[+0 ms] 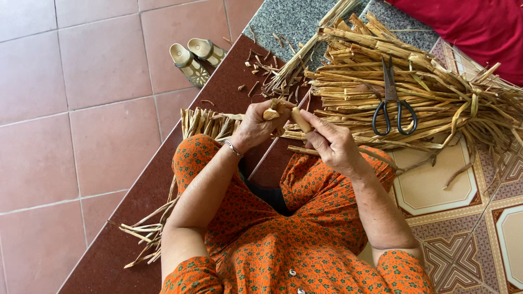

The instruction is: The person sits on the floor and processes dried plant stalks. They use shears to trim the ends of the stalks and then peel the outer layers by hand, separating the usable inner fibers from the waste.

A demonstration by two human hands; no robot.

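Observation:
My left hand (257, 126) and my right hand (332, 144) are raised together above my knees, each pinching an end of a short dried straw strip (285, 110) that runs between them. A thin bracelet (233, 148) circles my left wrist. Just beyond my hands lies a big heap of dried straw stalks (414, 92), with black-handled scissors (393, 103) resting on top of it. A woven straw piece (210, 122) with loose ends lies under my left arm and over the step edge.
I sit in orange flowered clothing on a dark red step (131, 218) beside a pink tiled floor (81, 109). A pair of sandals (195, 57) stands on that floor. Red cloth (479, 27) lies at the far right. Patterned tiles (463, 218) are at right.

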